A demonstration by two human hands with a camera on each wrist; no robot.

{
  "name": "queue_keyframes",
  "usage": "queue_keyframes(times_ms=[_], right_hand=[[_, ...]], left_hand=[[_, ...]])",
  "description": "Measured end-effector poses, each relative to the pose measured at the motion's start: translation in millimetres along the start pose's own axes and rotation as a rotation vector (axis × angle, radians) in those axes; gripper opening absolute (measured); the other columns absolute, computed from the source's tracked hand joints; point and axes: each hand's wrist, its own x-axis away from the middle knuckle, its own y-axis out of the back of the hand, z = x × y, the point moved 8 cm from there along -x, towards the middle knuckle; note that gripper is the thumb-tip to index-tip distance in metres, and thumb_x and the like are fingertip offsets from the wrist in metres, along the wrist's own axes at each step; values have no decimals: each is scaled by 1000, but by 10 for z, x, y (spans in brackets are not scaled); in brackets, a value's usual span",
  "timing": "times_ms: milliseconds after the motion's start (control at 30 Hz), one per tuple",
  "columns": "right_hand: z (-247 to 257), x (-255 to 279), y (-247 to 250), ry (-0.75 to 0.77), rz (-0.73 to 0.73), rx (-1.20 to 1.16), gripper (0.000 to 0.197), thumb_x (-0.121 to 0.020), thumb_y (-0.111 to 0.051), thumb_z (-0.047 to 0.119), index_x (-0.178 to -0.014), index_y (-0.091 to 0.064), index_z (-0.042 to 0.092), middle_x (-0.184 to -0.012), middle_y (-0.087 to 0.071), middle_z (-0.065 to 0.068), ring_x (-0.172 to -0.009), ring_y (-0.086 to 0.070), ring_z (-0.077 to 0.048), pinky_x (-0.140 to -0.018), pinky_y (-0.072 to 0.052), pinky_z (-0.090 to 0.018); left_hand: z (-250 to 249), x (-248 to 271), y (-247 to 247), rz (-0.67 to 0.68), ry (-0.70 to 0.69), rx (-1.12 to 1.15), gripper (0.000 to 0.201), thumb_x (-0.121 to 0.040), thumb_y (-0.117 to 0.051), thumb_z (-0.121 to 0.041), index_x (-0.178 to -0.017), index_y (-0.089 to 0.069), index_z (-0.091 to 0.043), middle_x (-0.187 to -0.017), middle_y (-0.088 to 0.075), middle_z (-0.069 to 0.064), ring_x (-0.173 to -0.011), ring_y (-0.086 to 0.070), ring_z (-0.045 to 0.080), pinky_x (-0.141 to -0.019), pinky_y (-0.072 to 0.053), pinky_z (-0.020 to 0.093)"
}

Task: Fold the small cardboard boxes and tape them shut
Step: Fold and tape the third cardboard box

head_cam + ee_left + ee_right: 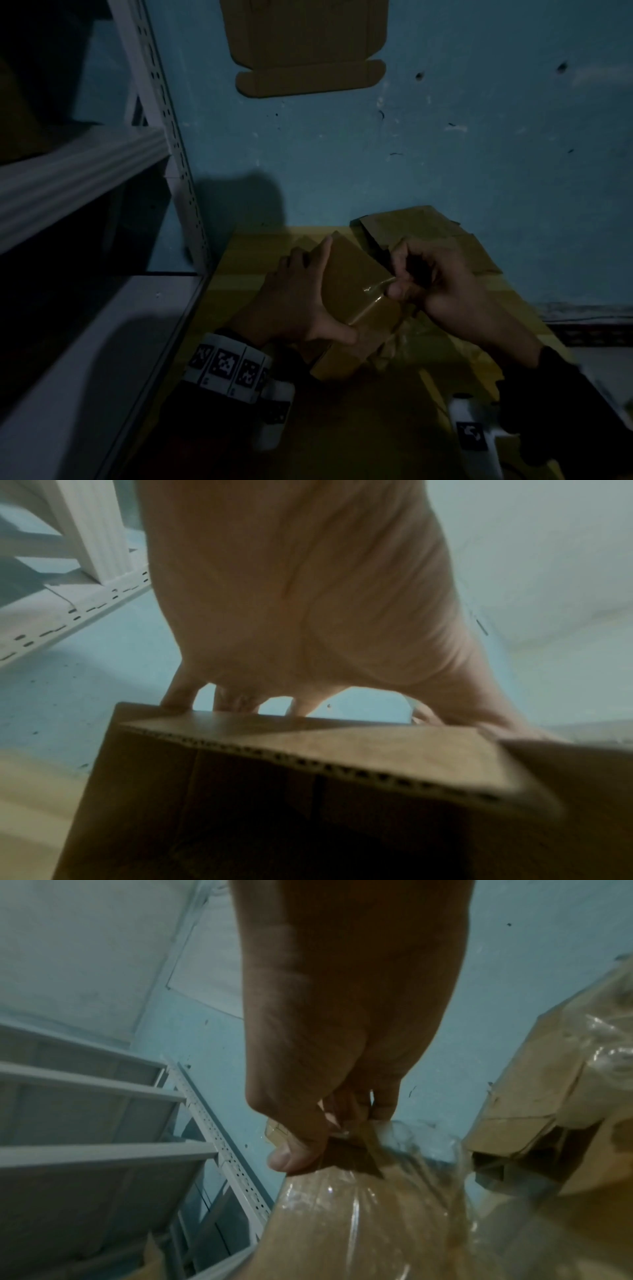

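Observation:
A small brown cardboard box [356, 284] is held up over the yellow table [246, 253]. My left hand [301, 294] grips its left side, thumb on the near face and fingers behind it. A strip of clear tape [373, 291] crosses the box's top. My right hand [431, 281] pinches the tape at the box's right edge, thumb pressing down. In the left wrist view the box [308, 791] shows its corrugated flap edge under the fingers [236, 699]. In the right wrist view the thumb [291, 1153] holds the shiny tape [394, 1177] against the box [325, 1218].
Flat unfolded cardboard blanks [421, 236] lie at the table's back right. Another blank [305, 44] hangs on the blue wall. A white metal shelf rack [161, 144] stands close on the left. More boxes and clear plastic [565, 1074] sit to the right.

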Motion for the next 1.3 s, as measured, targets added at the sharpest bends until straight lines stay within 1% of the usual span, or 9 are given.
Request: queue_keyframes(times_ms=[133,200,333,533,633,833,1033,1167,1300], right_hand=[[20,5,55,4,-73,96,32,-80,-82,20,-110,-73,27,-82,-58,1,-80,-58,-22,-73,-52,-40],[62,11,48,39,-89,134,37,-77,-81,33,-114,-75,31,-91,-58,-3,-90,-57,-23,-79,-52,-34],[143,-2,17,86,-147,154,35,-73,-80,35,-107,-79,25,-98,-51,-3,-97,-49,-15,-78,-42,-12],[81,-38,-94,106,-78,118,7,-74,-84,15,-80,-81,15,-100,-62,-2,-101,-59,-12,-80,-44,-12],[-8,-44,-160,54,-9,74,11,-81,-78,6,-74,-73,13,-93,-64,3,-94,-61,-11,-79,-45,-19],[-45,-39,-160,-8,-30,-227,18,-87,-54,11,-72,-59,19,-92,-57,-2,-91,-55,-17,-77,-43,-23],[-81,-20,-163,-59,-104,-554,16,-89,-48,13,-84,-52,-2,-95,-53,-10,-93,-54,-18,-80,-45,-24],[-67,-46,-91,-102,-150,-945,17,-83,-42,4,-96,-51,-1,-96,-62,-5,-95,-62,-14,-86,-53,-28],[10,-18,-90,-170,-132,-1035,21,-100,-43,19,-89,-54,5,-100,-60,-8,-97,-60,-17,-96,-51,-35]], left_hand=[[28,-19,26,-13,49,-8,147,-48,-80,-74,-145,27,-45,-152,-17,6,-137,-23,33,-109,-30,57],[43,-11,65,-26,63,-12,147,-49,-80,-73,-146,27,-44,-153,-16,6,-138,-23,33,-110,-30,57],[37,3,103,-49,46,-82,147,-46,-78,-76,-146,25,-45,-152,-19,9,-136,-25,34,-108,-31,58],[1,10,111,-94,21,-143,147,-44,-77,-77,-148,21,-42,-151,-21,12,-136,-25,35,-110,-25,58],[-2,9,102,-86,12,-105,144,-45,-79,-75,-149,16,-44,-150,-22,11,-136,-25,34,-110,-24,59],[56,-12,118,-56,30,91,140,-46,-82,-69,-152,7,-46,-149,-22,4,-137,-24,30,-112,-23,56],[41,-14,162,-86,9,161,136,-39,-70,-74,-153,-2,-44,-151,-21,3,-139,-24,28,-114,-20,54],[111,-15,154,-79,-22,347,135,-33,-70,-78,-150,-8,-50,-152,-21,-4,-139,-27,26,-113,-25,58],[119,-6,132,-83,-21,404,135,-32,-72,-77,-149,-10,-51,-152,-21,-6,-140,-27,26,-113,-28,57]])
